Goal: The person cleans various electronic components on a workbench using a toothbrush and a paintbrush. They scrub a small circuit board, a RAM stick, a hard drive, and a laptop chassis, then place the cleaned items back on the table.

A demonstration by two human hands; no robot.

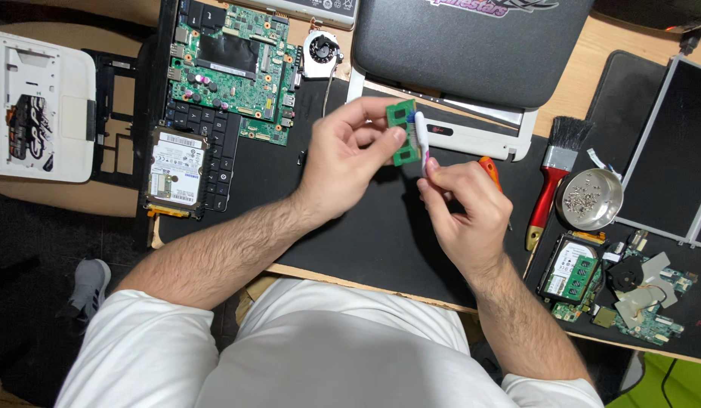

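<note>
Green memory module (402,133), one, pinched in our left hand (349,162); right hand (462,208) clenched on one toothbrush (421,140) touching it. One paintbrush (551,175), one screw bowl (589,199).

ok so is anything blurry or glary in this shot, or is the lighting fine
Head view: lighting is even and bright, with soft shadows under the left hand and right hand on the black mat. The green memory module and white toothbrush read sharp. The metal screw bowl shows slight glare. Edges bow a little from the wide lens.
</note>
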